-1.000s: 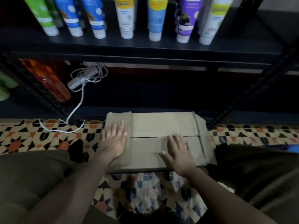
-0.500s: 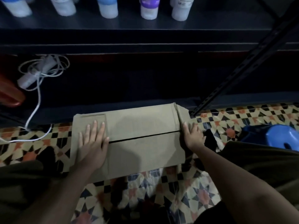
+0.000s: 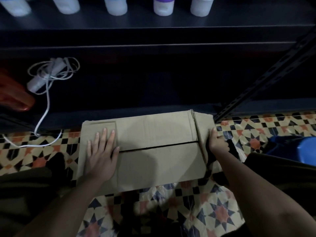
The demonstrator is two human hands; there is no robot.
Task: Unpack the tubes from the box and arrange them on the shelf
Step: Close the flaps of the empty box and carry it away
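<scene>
Since a second ago the right hand has slid off the top of the cardboard box to its right end, and the view has dipped so that only the caps of the tubes remain in sight; the left hand has stayed flat on the lid. One box lies on the patterned floor, just near of the dark shelf unit, its two top flaps closed with a dark seam between them; the left hand rests open near the box's left end, fingers straight; the right hand curls round the raised right end flap, gripping it. Five tube caps stand in a row on the far shelf; one coiled white cable lies on the lower shelf at left, beside one orange object; one blue object sits at the right edge.
</scene>
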